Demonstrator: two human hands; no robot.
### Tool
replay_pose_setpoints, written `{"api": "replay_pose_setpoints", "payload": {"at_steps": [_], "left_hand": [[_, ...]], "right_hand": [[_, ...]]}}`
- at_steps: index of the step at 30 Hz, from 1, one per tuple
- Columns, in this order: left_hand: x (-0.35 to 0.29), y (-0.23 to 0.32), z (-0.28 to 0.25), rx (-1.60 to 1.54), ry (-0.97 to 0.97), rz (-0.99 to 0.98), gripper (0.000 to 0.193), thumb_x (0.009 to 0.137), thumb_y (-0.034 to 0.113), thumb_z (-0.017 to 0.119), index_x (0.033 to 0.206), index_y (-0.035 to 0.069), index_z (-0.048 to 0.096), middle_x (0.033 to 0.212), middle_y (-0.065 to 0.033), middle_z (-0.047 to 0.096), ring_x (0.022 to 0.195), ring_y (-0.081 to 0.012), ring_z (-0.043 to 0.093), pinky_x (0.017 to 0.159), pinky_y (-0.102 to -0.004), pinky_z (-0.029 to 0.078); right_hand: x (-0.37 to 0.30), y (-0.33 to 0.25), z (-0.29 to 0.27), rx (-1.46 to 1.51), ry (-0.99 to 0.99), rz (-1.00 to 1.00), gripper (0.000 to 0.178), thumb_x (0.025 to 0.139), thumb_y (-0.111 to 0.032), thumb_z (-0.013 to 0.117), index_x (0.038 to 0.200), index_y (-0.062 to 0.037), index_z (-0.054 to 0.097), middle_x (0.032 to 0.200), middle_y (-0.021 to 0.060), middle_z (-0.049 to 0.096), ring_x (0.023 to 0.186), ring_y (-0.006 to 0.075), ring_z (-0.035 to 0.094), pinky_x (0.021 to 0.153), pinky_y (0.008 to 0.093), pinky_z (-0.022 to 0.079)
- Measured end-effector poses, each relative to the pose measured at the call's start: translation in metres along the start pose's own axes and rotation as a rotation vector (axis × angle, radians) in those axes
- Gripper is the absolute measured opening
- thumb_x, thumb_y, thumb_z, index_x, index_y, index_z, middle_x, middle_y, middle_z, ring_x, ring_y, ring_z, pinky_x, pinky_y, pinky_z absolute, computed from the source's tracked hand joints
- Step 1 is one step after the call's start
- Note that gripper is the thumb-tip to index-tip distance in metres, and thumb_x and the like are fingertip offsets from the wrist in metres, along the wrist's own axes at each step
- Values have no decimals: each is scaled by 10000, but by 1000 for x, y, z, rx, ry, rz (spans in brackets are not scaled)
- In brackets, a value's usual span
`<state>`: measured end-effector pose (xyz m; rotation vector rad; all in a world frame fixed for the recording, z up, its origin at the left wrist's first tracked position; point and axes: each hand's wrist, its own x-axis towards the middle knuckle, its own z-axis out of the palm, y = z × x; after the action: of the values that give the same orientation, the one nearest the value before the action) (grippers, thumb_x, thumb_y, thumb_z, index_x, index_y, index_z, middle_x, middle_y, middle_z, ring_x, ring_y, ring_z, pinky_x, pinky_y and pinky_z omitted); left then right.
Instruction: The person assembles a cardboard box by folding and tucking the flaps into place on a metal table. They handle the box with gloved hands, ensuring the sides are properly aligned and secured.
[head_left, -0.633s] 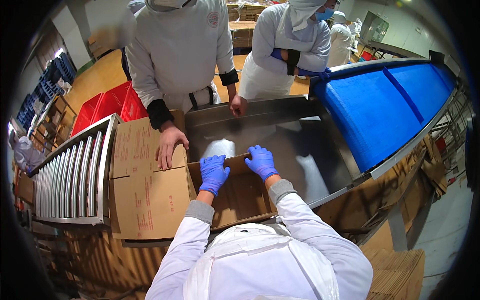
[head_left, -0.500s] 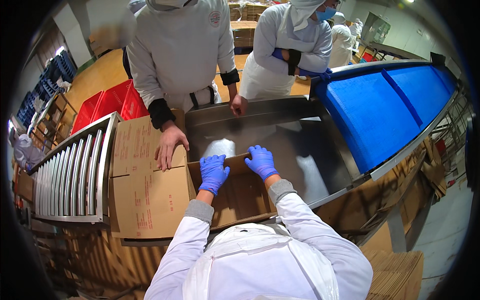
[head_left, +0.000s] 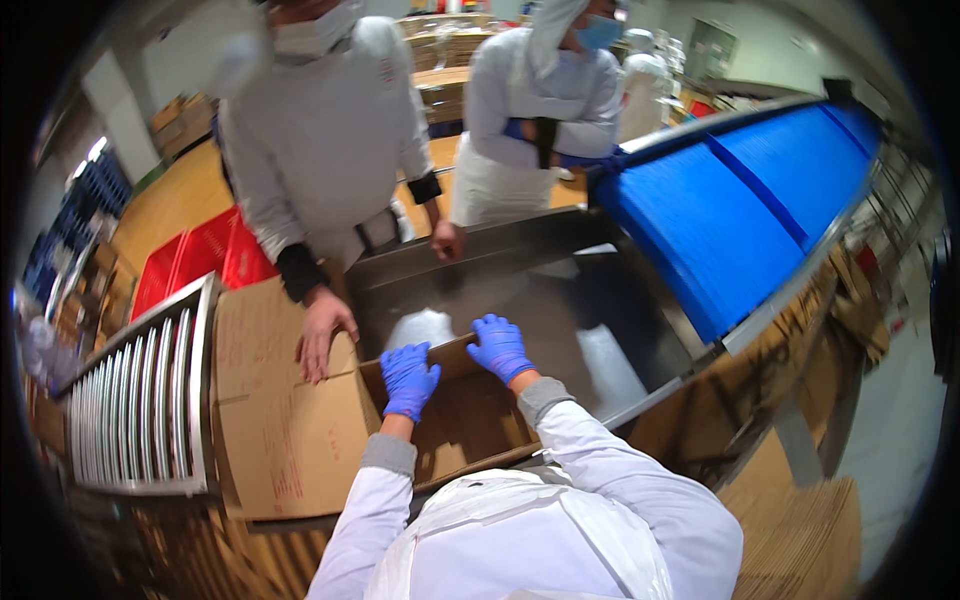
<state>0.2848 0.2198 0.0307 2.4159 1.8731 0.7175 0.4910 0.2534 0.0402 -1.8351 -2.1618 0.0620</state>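
Note:
In blue gloves, my left hand (head_left: pixel 408 380) and my right hand (head_left: pixel 500 346) both hold the far rim of an open cardboard box (head_left: pixel 470 432). The left hand is near the box's far left corner, its fingers bent over the edge. The right sits further along the same rim with its fingers curled over the top; the thumbs are partly hidden. The inside of the box shows bare brown board. To its left is a closed cardboard box (head_left: pixel 315 440), with a co-worker's bare hand (head_left: pixel 325 335) resting on its top.
Beyond the open box is a metal tray table (head_left: pixel 500 300) with white pieces on it. A blue conveyor belt (head_left: pixel 690 230) slopes away at right, and a roller conveyor (head_left: pixel 135 400) runs left. Red crates (head_left: pixel 205 255) stand behind it. Two co-workers face me. Flattened cardboard (head_left: pixel 800 540) is stacked lower right.
My view has tilted and shifted, so the scene sits lower and slightly left. Both my hands stay on the box rim, and the co-worker's hand stays on the closed box.

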Motion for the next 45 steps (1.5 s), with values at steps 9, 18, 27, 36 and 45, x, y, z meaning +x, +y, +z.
{"api": "replay_pose_setpoints", "payload": {"at_steps": [9, 18, 27, 36, 45], "left_hand": [[3, -3, 2, 65, -32, 0, 498, 717, 333, 783, 1171, 175, 652, 1004, -76, 630, 1021, -270, 567, 981, -454, 359], [0, -6, 6, 26, -29, 25, 448, 735, 338, 745, 1136, 160, 655, 987, -87, 624, 990, -284, 579, 1000, -483, 340], [-6, 2, -7, 87, -170, -22, 578, 752, 379, 743, 1268, 157, 612, 1098, -113, 610, 1119, -307, 566, 1105, -534, 284], [-13, 8, 5, 196, 0, -96, 818, 759, 361, 733, 1488, 194, 401, 1438, -105, 472, 1380, -310, 380, 1164, -619, 156], [-4, -8, 10, 241, -130, -229, 854, 734, 378, 759, 1480, 190, 390, 1459, -103, 433, 1393, -321, 348, 1164, -629, 130]], "right_hand": [[0, 1, -8, 34, 99, -107, 417, 757, -297, 710, 1113, -108, 607, 1128, 116, 591, 1073, 315, 572, 906, 451, 470], [-2, 1, -15, -118, -180, -174, 495, 753, -419, 740, 1107, -104, 598, 1108, 107, 607, 1091, 300, 572, 890, 458, 481], [-14, 1, -8, -200, -66, -211, 701, 773, -476, 739, 1329, -98, 538, 1407, 172, 491, 1357, 363, 412, 1096, 504, 340], [-1, 10, -7, 115, -129, 84, 504, 868, -446, 669, 1233, -105, 600, 1236, 163, 575, 1135, 337, 583, 940, 450, 487], [3, 9, 2, 197, -101, 32, 581, 843, -420, 682, 1294, -75, 562, 1318, 181, 523, 1198, 352, 548, 1004, 450, 470]]}}
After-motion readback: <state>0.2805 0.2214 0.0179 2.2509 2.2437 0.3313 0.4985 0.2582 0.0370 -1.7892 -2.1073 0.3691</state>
